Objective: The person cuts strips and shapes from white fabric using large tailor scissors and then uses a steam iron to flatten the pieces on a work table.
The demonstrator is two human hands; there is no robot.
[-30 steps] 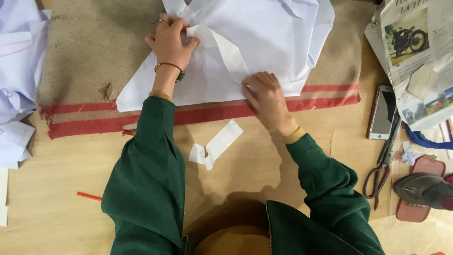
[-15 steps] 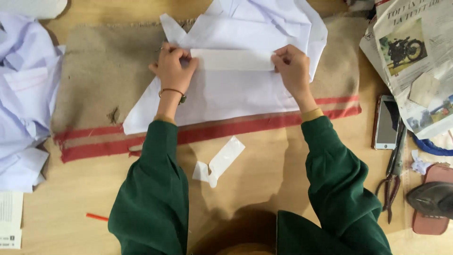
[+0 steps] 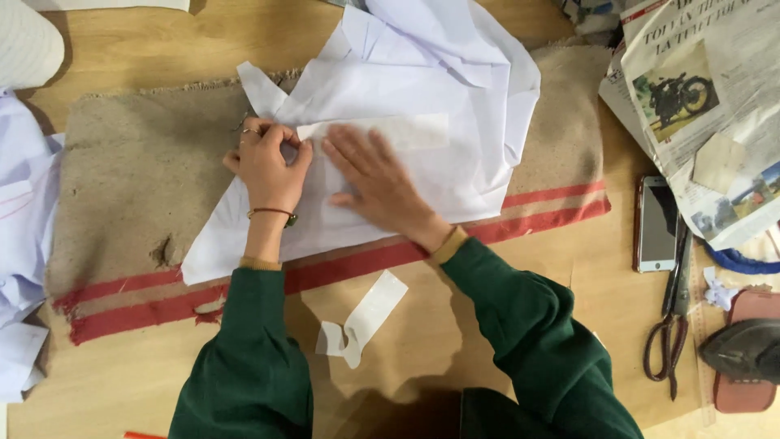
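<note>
A white fabric piece (image 3: 455, 89) lies spread on a tan burlap mat (image 3: 138, 171) with red stripes. Across the fabric lies a narrow white strip (image 3: 406, 130). My left hand (image 3: 268, 167) pinches the strip's left end against the fabric, fingers closed. My right hand (image 3: 374, 183) lies flat, fingers spread, pressing on the fabric and the strip just right of the left hand. Both arms wear dark green sleeves.
A loose curled white strip (image 3: 366, 317) lies on the wooden table near me. To the right are a phone (image 3: 656, 223), scissors (image 3: 670, 317), an iron (image 3: 747, 349) and newspaper (image 3: 707, 89). Pale blue fabric (image 3: 20, 219) is piled at the left edge.
My right hand left the strip's right end and slid left, now lying flat beside the left hand. The left hand stays at the strip's left end.
</note>
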